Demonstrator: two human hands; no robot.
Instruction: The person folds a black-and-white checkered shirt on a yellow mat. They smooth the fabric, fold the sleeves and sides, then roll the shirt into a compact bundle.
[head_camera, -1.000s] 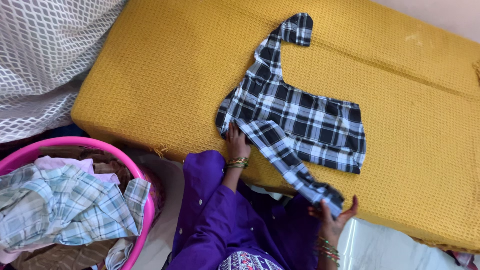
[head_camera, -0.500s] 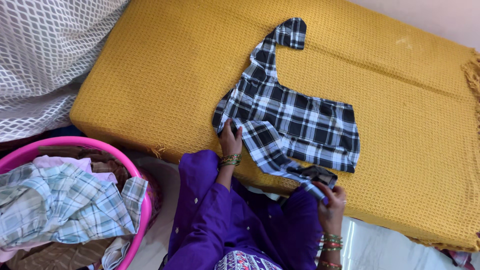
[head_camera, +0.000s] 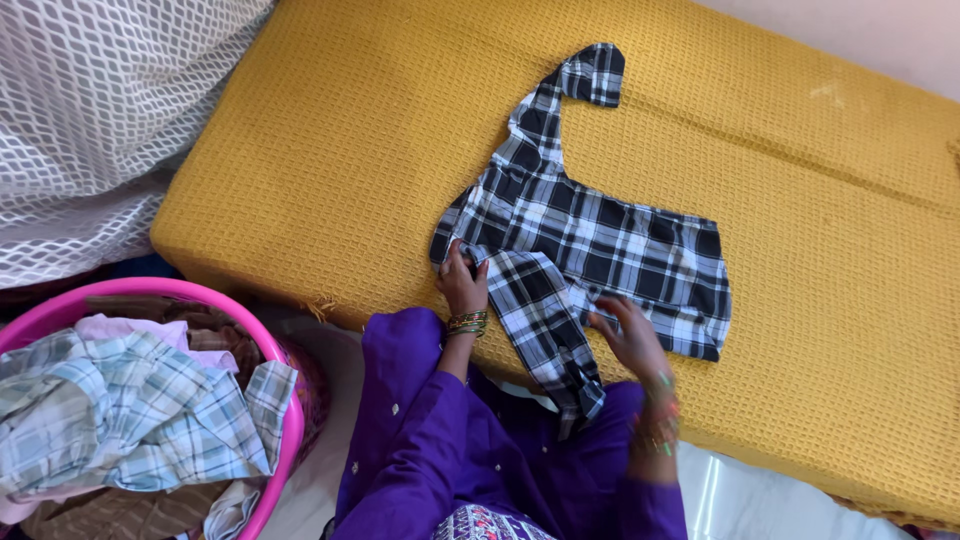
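My left hand (head_camera: 462, 283) rests fingers-down on the near left corner of the black-and-white checked shirt (head_camera: 590, 235), pinning the cloth where one sleeve folds back toward me; I cannot tell whether the fingers actually pinch the fabric or only press it. My right hand (head_camera: 628, 335) lies open and flat just to the right, palm down on the shirt's lower edge, fingertips pointing left toward the folded sleeve (head_camera: 540, 320). That sleeve runs between my two hands and hangs off the bed's near edge over my purple lap, so both hands touch the shirt and the left sits nearer the fold.

The shirt is spread flat on the mustard bedcover (head_camera: 330, 150), its body lying across me from left to right, straight ahead of my hands. Its other sleeve (head_camera: 560, 110) stretches away from me toward the far side, cuff bent over at the end. That far cuff is well apart from either hand.

Nothing lies on the cover around the shirt to block a reach. Down at my left, off the bed, stands a pink laundry basket (head_camera: 285, 395) with a pale green checked garment (head_camera: 120, 410) piled in it. Beyond it, at the far left, is a white patterned cloth (head_camera: 90, 120), touching the bedcover's left edge.
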